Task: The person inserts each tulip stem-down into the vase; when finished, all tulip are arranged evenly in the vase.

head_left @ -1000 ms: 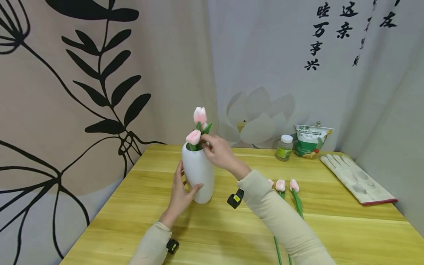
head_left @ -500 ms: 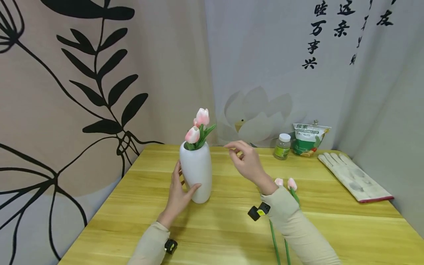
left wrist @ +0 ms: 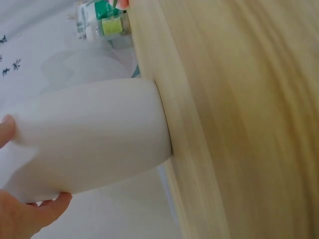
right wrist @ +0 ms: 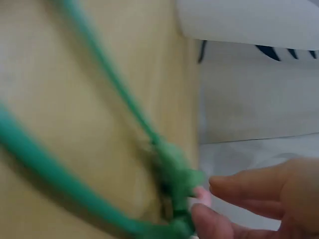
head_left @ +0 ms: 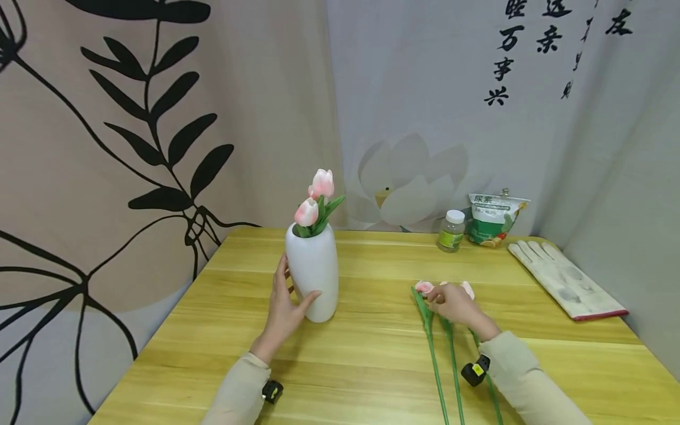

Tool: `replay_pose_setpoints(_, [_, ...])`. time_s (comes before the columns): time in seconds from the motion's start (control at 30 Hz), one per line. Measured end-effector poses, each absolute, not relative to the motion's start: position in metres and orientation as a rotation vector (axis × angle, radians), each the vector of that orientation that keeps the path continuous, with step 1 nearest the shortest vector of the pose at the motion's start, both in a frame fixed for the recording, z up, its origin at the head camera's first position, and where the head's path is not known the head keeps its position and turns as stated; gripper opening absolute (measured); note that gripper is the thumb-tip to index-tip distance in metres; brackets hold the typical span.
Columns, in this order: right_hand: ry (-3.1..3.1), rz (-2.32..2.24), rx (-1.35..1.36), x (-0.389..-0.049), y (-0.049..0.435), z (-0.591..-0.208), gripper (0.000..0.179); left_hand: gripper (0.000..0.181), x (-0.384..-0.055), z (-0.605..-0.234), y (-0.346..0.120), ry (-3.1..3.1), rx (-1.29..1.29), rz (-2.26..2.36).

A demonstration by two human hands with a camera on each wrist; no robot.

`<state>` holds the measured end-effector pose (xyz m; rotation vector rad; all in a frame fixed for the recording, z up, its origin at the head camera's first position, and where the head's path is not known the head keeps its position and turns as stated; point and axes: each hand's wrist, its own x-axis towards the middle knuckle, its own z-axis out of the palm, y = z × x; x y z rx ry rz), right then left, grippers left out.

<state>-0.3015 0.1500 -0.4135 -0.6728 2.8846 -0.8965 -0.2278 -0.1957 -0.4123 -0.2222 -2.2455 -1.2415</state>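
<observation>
A white vase [head_left: 312, 277] stands on the wooden table, slightly tilted, with pink tulips [head_left: 306, 212] and green leaves showing above its rim. My left hand [head_left: 281, 316] grips its side, thumb across the front; in the left wrist view the fingertips press on the vase wall [left wrist: 89, 134]. Over the heads of several loose tulips [head_left: 437, 366] lying on the table is my right hand [head_left: 458, 306]. In the blurred right wrist view, its thumb and finger [right wrist: 244, 186] are slightly parted beside a pink bloom [right wrist: 202, 195]. The hand partly hides the tulip heads.
At the back right are a lidded jar [head_left: 451, 231] and a green-and-white pouch [head_left: 495, 219] with a clip on top. A pale work glove [head_left: 568, 280] lies along the right edge. Printed curtains [head_left: 276, 118] hang behind the table.
My right hand has let go of a tulip in the vase and moved right and down to the loose tulips. My left hand has stayed on the vase.
</observation>
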Motion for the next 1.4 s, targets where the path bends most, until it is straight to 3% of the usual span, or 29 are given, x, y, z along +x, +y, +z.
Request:
replay_pose_setpoints(0.33, [2.635, -1.03, -0.709, -0.283, 0.137, -0.433, 0.036, 0.095, -0.213, -0.39, -0.184, -2.282, -0.185, -1.259])
replay_pose_setpoints(0.67, [2.645, -1.156, -0.575, -0.287, 0.119, -0.43, 0.043, 0.097, -0.227, -0.41, -0.193, -2.263, -0.205, -1.257])
replay_pose_setpoints(0.8, [2.8, -1.3, -0.682, -0.288, 0.104, -0.392, 0.042, 0.097, -0.226, -0.411, -0.194, -2.256, -0.218, -1.251])
replay_pose_setpoints(1.17, [2.774, -2.39, -1.372, -0.272, 0.047, -0.22, 0.043, 0.098, -0.225, -0.409, -0.196, -2.252, -0.22, -1.232])
replay_pose_setpoints(1.4, [2.789, -2.529, -1.54, -0.273, 0.011, -0.189, 0.04, 0.098, -0.225, -0.408, -0.194, -2.248, -0.227, -1.227])
